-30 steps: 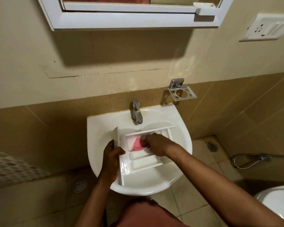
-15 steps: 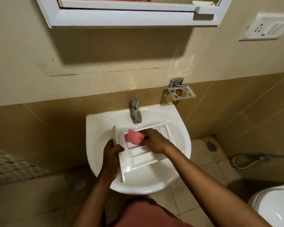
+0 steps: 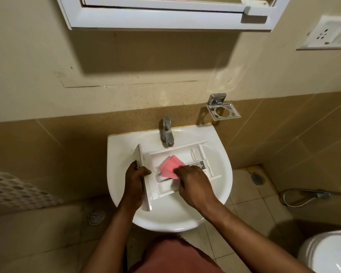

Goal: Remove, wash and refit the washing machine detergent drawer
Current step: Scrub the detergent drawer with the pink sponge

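So we're mid-scrub here. On the left, our left hand (image 3: 135, 182) hasn't budged in the last second: its grip is clenched round the front panel of the detergent drawer (image 3: 175, 151), thumb hooked over the edge, pinning it in place. The drawer lies open side up across the bowl of the sink (image 3: 222, 170), just under the tap (image 3: 166, 133), and its far end has swung a touch towards the tap compared with a second ago. We can't see any water running.

The real change is in the middle. The pink cloth (image 3: 169, 167) was bunched up and half hidden in the big compartment; now it's pulled out flatter and shows a lot more. Our right hand (image 3: 193, 182) has dragged back towards us, over the narrower compartments, with its grip pinching the cloth's near edge.

We read that as one wiping stroke finishing, so we're still in the wash stage, and the smaller pockets probably come next. Refitting hasn't started.
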